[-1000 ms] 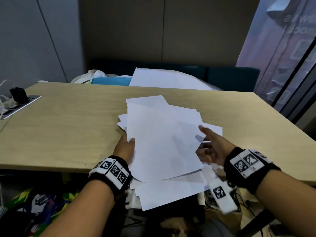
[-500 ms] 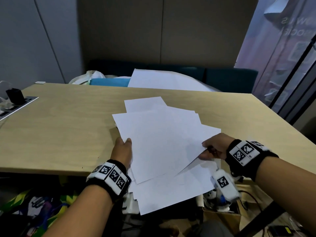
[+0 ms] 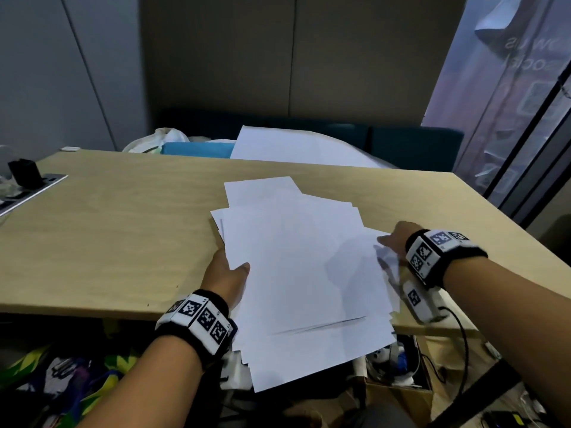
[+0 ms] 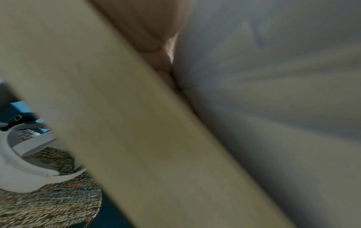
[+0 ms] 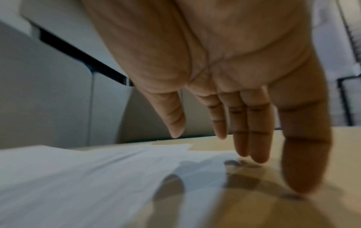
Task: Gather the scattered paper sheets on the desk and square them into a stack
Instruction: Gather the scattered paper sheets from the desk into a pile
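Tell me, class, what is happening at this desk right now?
A person is gathering loose white paper sheets on a wooden desk. The left hand grips the pile's left edge, thumb on top. The right hand is open at the right edge, fingers straight. The sheets are fanned, not yet squared, and overhang the near edge.

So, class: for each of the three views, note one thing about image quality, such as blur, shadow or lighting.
Head view: dim room light, the right hand motion-smeared, its shadow falling on the paper sheets. Left wrist view: soft throughout, desk and paper out of focus at close range. Right wrist view: blurred, with dark finger shadows on the paper and desk under the straight fingers.
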Demonstrator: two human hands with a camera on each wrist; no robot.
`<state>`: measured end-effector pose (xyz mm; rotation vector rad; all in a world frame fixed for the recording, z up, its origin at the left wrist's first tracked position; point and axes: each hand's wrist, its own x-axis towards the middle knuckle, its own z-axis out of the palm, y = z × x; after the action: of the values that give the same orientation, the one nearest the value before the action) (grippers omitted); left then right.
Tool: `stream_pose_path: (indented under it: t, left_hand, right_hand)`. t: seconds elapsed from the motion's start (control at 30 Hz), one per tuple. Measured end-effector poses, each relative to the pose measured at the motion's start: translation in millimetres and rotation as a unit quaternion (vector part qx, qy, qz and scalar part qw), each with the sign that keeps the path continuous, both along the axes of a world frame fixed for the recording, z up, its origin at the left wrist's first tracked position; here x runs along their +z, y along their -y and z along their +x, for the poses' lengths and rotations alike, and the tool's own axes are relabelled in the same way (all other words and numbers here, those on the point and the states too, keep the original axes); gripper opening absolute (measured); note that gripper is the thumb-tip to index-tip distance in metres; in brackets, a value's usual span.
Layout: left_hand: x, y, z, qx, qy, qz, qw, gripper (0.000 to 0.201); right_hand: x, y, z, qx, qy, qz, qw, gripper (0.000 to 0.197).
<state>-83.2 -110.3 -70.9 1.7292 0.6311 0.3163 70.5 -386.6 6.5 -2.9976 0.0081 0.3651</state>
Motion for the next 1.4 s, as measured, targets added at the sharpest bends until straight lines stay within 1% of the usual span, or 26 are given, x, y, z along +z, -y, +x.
stream_pose_path:
  t: [0.03, 0.1, 0.13, 0.2, 0.23, 0.3, 0.37, 0.4, 0.43, 0.53, 0.6, 0.67, 0.73, 0.8, 0.9, 0.97, 1.1, 1.2, 1.3, 1.4]
  left_hand:
    - [0, 1, -1, -0.003, 0.004, 0.002, 1.000, 0.044]
    - [2, 2, -3, -0.007, 0.007, -0.002, 1.000, 0.039]
    - [2, 1, -3, -0.010, 0.013, 0.001, 1.000, 0.035]
    - [2, 1, -4, -0.015, 0.015, -0.001, 1.000, 0.030]
    - [2, 0, -3, -0.017, 0.014, -0.002, 1.000, 0.033]
    - [2, 1, -4, -0.023, 0.010, -0.004, 1.000, 0.042]
    - [3, 2, -4, -0.024, 0.014, -0.005, 1.000, 0.044]
    - [4, 3, -5, -0.022, 0.014, -0.002, 1.000, 0.044]
    - [4, 3, -4, -0.023, 0.013, 0.002, 1.000, 0.043]
    - [5, 4, -5, -0.029, 0.015, 0.013, 0.999, 0.050]
    - [6, 5, -6, -0.032, 0.019, 0.012, 0.999, 0.052]
    - [4, 5, -5, -0.033, 0.027, 0.003, 0.999, 0.052]
    - [2, 5, -4, -0.032, 0.034, -0.005, 0.999, 0.050]
    - [1, 4, -3, -0.030, 0.039, -0.014, 0.999, 0.049]
    - [0, 2, -3, -0.030, 0.041, -0.024, 0.998, 0.047]
    - [-1, 1, -2, -0.026, 0.040, -0.030, 0.998, 0.044]
    - [-3, -1, 0, -0.020, 0.048, -0.049, 0.997, 0.045]
    - [-5, -2, 1, -0.018, 0.046, -0.059, 0.997, 0.046]
    - [-6, -3, 2, -0.012, 0.041, -0.064, 0.997, 0.049]
    - [-5, -2, 2, -0.013, 0.043, -0.056, 0.997, 0.048]
  right_hand:
    - [0, 2, 7, -0.005, -0.008, -0.023, 1.000, 0.051]
    - [-1, 0, 15, -0.012, -0.032, -0.035, 0.999, 0.064]
    - [0, -3, 17, -0.014, -0.044, -0.030, 0.998, 0.069]
    - [0, -7, 22, -0.011, -0.054, -0.028, 0.998, 0.073]
    - [-1, -9, 25, -0.005, -0.053, -0.036, 0.998, 0.075]
    - [-8, -7, 34, -0.004, -0.054, -0.041, 0.998, 0.086]
    - [-14, -7, 42, -0.009, -0.057, -0.034, 0.998, 0.095]
    - [-14, -10, 42, -0.008, -0.062, -0.020, 0.998, 0.099]
    - [-10, -13, 39, -0.014, -0.064, 0.017, 0.998, 0.101]
    - [1, -23, 36, -0.058, -0.035, 0.166, 0.984, 0.096]
    - [2, -24, 35, -0.062, -0.013, 0.212, 0.975, 0.082]
    - [0, -23, 34, -0.056, -0.019, 0.229, 0.972, 0.058]
    - [-1, -23, 31, -0.045, -0.039, 0.220, 0.974, 0.044]
    - [0, -24, 30, -0.046, -0.035, 0.224, 0.973, 0.042]
    - [9, -23, 29, -0.041, 0.008, 0.258, 0.965, 0.036]
    - [18, -23, 28, -0.030, 0.045, 0.251, 0.966, 0.030]
    - [40, -17, 29, 0.002, 0.140, 0.182, 0.973, 0.024]
    - [56, -7, 26, 0.014, 0.201, 0.146, 0.969, 0.016]
    - [76, -1, 19, 0.031, 0.250, 0.109, 0.962, 0.016]
    - [95, 5, 15, 0.038, 0.304, 0.097, 0.947, 0.015]
